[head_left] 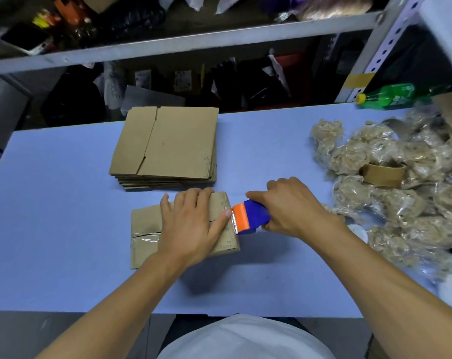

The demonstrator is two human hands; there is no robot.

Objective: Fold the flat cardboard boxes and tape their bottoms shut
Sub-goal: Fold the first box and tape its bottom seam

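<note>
Lying at frame centre on blue table (64, 190), folded box (147, 221) is pressed flat under left hand (191, 224), fingers straight, thumb at seam. Tape dispenser (251, 216) is gripped by right hand (289, 208) at box's right edge. Flat box stack (168, 143) is seen above.

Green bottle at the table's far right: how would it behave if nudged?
The green bottle lies on its side, so it will probably roll. It looks like thin plastic, likely light and slightly squashy. How full it is cannot be told. The rack post beside its yellow cap may stop it.
</note>
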